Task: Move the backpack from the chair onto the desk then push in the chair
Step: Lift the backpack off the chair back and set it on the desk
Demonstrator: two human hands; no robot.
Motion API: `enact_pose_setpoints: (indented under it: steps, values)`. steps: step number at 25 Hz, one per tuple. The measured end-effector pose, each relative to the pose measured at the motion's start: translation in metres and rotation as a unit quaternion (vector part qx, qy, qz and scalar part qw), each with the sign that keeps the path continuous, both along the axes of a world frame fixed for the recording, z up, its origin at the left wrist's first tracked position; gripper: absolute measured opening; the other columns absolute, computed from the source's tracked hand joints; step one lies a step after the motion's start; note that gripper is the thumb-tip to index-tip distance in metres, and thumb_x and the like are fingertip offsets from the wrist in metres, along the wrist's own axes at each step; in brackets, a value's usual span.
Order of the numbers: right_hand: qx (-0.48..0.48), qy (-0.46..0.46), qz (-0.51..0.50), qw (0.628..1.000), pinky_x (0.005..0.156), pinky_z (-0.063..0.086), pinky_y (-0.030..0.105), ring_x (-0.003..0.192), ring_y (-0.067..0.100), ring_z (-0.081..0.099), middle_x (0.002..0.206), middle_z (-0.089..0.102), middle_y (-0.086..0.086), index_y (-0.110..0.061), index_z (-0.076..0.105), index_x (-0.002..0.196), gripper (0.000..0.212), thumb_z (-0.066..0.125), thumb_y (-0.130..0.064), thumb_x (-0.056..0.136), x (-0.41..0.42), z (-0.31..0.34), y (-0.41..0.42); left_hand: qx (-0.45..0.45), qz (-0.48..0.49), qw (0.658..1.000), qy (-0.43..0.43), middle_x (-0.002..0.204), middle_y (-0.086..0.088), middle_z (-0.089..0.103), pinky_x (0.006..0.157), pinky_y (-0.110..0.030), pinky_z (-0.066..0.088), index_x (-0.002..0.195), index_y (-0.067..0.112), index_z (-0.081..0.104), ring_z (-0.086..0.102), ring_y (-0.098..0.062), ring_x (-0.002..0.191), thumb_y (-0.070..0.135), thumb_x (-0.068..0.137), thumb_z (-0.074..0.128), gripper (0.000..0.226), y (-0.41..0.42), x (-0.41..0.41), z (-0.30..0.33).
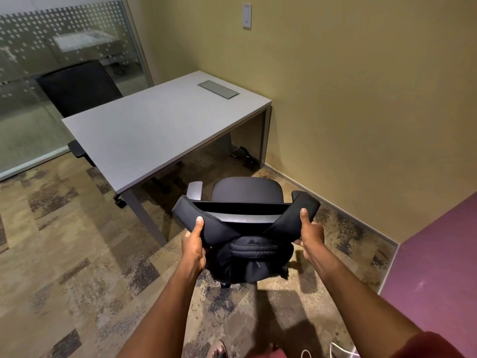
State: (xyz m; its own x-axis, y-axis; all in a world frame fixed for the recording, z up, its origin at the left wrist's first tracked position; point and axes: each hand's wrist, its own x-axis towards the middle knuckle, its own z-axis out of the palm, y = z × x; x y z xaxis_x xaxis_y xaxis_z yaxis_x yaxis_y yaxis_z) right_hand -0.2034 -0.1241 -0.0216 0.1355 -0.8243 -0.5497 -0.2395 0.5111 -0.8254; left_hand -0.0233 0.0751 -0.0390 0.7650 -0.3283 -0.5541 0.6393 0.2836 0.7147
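Observation:
A black backpack [254, 257] hangs in front of me by its two padded shoulder straps. My left hand [194, 245] is closed around the left strap and my right hand [311, 233] around the right strap, thumbs on top. Just beyond and below the bag stands the dark office chair [246, 189], its seat bare, with a grey armrest on its left; its backrest top shows between the straps. The chair is pulled out from the grey desk [154, 133], which lies ahead to the left.
A metal cable hatch [219, 89] is set in the desk's far end. A second black chair [80, 86] stands behind the desk by a glass partition. The tan wall runs along the right. A purple surface [438, 280] is at my near right, white cables by my feet.

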Motion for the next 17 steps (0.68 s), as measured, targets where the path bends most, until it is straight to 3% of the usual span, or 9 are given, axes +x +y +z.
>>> enact_pose_setpoints:
  steps: [2,6,9,11,13,17]
  values:
    - [-0.005,0.020,-0.008,1.000,0.080,0.060,0.055,0.081,0.031,0.063,0.112,0.065,0.017,0.000,0.059,0.111,0.058,0.055,-0.056,0.094,-0.002,0.004,0.002,-0.019,0.044,0.999,-0.009,0.122,-0.014,0.065,0.091,-0.044,0.055,0.129,0.009,0.053,0.067,-0.024,0.098,0.021,0.098,0.060,0.034,-0.001,-0.007,0.000]
    - [-0.016,0.030,-0.048,0.998,0.075,0.060,0.053,0.092,0.035,0.059,0.105,0.058,0.012,0.002,0.060,0.116,0.052,0.057,-0.046,0.097,0.000,0.012,0.008,-0.034,0.126,0.990,-0.046,0.127,-0.008,0.063,0.096,-0.046,0.052,0.122,0.019,0.058,0.066,-0.022,0.103,0.019,0.100,0.056,0.022,-0.008,-0.017,-0.005]
    - [-0.040,0.066,-0.057,0.995,0.075,0.059,0.051,0.087,0.042,0.066,0.098,0.065,0.016,-0.005,0.057,0.089,0.045,0.055,-0.049,0.097,0.000,0.013,0.013,0.015,0.151,0.987,-0.061,0.118,-0.006,0.065,0.096,-0.042,0.050,0.117,0.017,0.059,0.065,-0.016,0.094,0.018,0.100,0.056,0.017,-0.011,-0.029,-0.007]
    - [-0.060,0.089,-0.067,0.992,0.081,0.057,0.054,0.087,0.044,0.067,0.096,0.068,0.020,-0.008,0.056,0.078,0.049,0.053,-0.054,0.095,-0.004,0.009,0.015,0.050,0.130,0.988,-0.066,0.109,-0.005,0.068,0.094,-0.041,0.051,0.103,0.014,0.062,0.065,-0.021,0.098,0.019,0.100,0.058,0.008,-0.011,-0.035,-0.014]
    - [-0.077,0.104,-0.081,0.988,0.081,0.056,0.051,0.088,0.044,0.066,0.095,0.069,0.023,-0.006,0.061,0.080,0.052,0.051,-0.054,0.096,-0.010,0.004,0.013,0.078,0.084,0.991,-0.072,0.110,-0.010,0.071,0.094,-0.045,0.053,0.094,0.015,0.065,0.067,-0.026,0.101,0.024,0.097,0.062,0.010,-0.014,-0.039,-0.024]
    - [-0.121,0.109,-0.091,0.983,0.071,0.045,0.042,0.079,0.040,0.061,0.086,0.067,0.023,0.000,0.059,0.077,0.052,0.049,-0.047,0.099,-0.033,0.007,-0.001,0.098,0.007,0.993,-0.063,0.112,-0.012,0.070,0.089,-0.043,0.055,0.105,0.012,0.064,0.068,-0.027,0.097,0.026,0.097,0.062,0.016,-0.029,-0.050,-0.034]
